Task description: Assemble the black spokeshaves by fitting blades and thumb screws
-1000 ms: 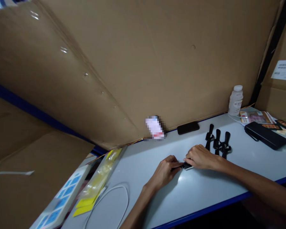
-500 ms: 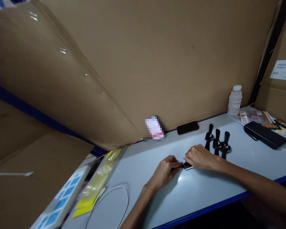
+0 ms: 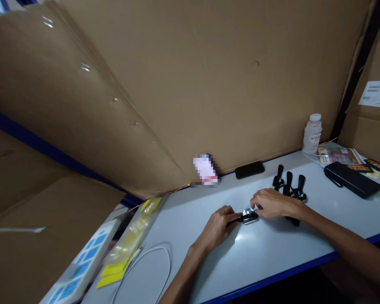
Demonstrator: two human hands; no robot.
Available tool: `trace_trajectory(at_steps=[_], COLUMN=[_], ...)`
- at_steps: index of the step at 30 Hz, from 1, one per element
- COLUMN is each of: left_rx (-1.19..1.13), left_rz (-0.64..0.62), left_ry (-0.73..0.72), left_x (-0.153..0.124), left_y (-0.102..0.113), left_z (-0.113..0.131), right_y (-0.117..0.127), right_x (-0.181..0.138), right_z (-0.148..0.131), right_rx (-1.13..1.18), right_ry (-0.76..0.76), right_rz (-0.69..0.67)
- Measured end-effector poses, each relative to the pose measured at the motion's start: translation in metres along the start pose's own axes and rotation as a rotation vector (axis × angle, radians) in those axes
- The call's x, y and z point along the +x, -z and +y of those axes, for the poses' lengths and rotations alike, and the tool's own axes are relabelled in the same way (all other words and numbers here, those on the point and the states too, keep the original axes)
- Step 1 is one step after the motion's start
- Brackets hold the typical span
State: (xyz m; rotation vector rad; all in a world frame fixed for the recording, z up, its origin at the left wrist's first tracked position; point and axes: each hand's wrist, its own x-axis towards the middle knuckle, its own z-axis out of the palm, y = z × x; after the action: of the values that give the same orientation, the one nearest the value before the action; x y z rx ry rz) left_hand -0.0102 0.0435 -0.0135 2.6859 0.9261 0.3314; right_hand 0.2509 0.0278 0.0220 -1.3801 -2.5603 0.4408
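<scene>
My left hand is closed around one handle of a black spokeshave held low over the table. A shiny metal plate shows on the tool's middle. On the right side of that plate, my right hand has its fingers curled and pinched at the edge; its palm hides the other handle. Just beyond the right hand lie three more black spokeshaves, the left one, the middle one and the right one, side by side and partly covered by that hand.
A black phone and a blurred-out upright item are at the cardboard wall. To the right are a bottle, a black case and printed packets. A white cable and yellow-backed plastic packaging lie left.
My right hand has shifted slightly right and up, uncovering the metal plate on the spokeshave. My left hand keeps its hold in about the same place.
</scene>
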Motion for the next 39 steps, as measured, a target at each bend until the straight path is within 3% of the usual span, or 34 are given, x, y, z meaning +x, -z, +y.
trace_trajectory(at_steps=[12,16,22,32,39], left_rx=[0.087,0.087,0.097,0.058,0.012], left_rz=[0.061,0.036,0.015,0.007,0.038], left_ry=[-0.077,-0.048,-0.023,-0.022,-0.011], left_x=[0.000,0.000,0.001,0.002,0.001], left_y=[-0.005,-0.003,-0.003,-0.002,-0.005], left_z=[-0.005,-0.003,-0.001,-0.002,-0.014], right_y=[-0.006,-0.005,-0.006,-0.015,-0.026], right_x=[-0.003,-0.003,0.000,0.011,0.011], right_z=[0.001,0.001,-0.004,0.000,-0.015], right_rx=[-0.024,-0.008,0.020,0.018,-0.077], right_ry=[0.013,0.019,0.144,0.095,0.124], right_rz=[-0.061,-0.042,-0.021,-0.010,0.005])
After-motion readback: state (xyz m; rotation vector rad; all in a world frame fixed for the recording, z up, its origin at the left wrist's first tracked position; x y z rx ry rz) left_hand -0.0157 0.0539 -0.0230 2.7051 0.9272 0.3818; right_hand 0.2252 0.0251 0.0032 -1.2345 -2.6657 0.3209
